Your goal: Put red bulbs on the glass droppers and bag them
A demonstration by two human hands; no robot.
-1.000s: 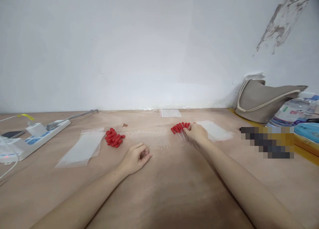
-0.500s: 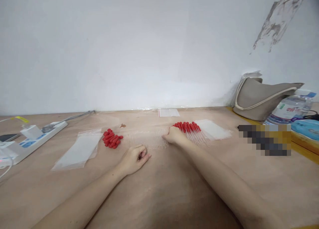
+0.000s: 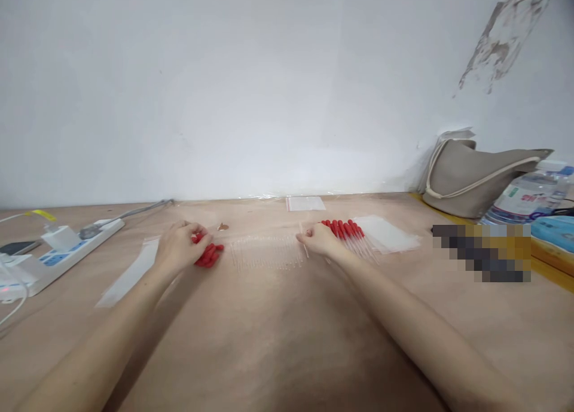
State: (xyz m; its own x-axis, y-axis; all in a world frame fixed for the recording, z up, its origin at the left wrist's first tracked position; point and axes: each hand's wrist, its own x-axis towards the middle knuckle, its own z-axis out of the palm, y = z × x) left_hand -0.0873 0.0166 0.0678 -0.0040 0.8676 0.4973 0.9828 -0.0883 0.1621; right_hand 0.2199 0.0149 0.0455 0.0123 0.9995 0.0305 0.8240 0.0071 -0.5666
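Observation:
My left hand (image 3: 182, 244) is over the pile of red rubber bulbs (image 3: 210, 258), its fingers closed on a bulb at the pile's near-left side; the fingertips are partly hidden. Between the thumb and fingers of my right hand (image 3: 318, 240) is a thin clear glass tube (image 3: 307, 252), tilted slightly and raised beside the others. A row of similar clear tubes (image 3: 266, 253) lies on the table between the two hands. Just right of my right hand, several droppers (image 3: 347, 229), red bulbs on clear tubes, lie side by side, partly covered by that hand.
Clear plastic bags (image 3: 130, 277) lie left, partly behind my left forearm. More white bags (image 3: 388, 234) lie right, and a small zip bag (image 3: 305, 204) near the wall. A power strip (image 3: 85, 250) stands far left; a grey bag (image 3: 475, 179) and water bottle (image 3: 515, 200) stand right.
My left hand has moved left and away from me, from in front of the tubes to the red bulbs. My right hand has lifted a glass tube from the row's right end.

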